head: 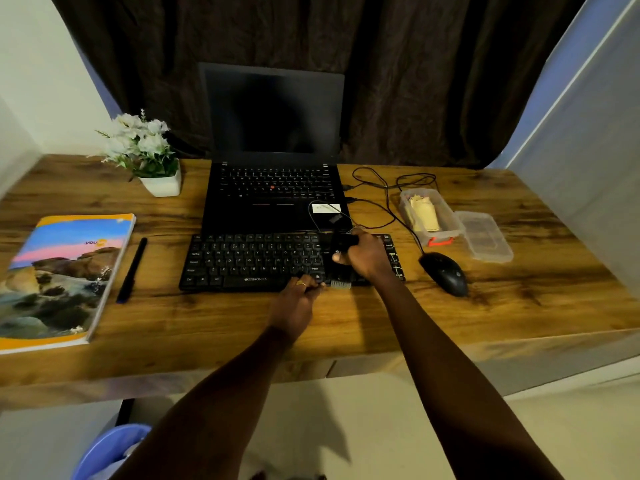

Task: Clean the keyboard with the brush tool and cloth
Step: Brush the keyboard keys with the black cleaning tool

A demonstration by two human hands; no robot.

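Gripping black brush tool (341,252): right hand (367,254), over keyboard (256,261) right end. Left hand (298,299), fingers curled, pinches keyboard's front edge, near desk (207,317) front.

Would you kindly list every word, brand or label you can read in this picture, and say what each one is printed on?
"ZEBRONICS": on the front edge of the black external keyboard, below the space bar.
"you": on the cover of the colourful landscape notebook; the rest of that logo is blurred.
Single letters (Q W E R T Y, "Ctrl", "Alt"): on the keyboard's keycaps, partly legible.
White sticker on the black laptop: too small to read.
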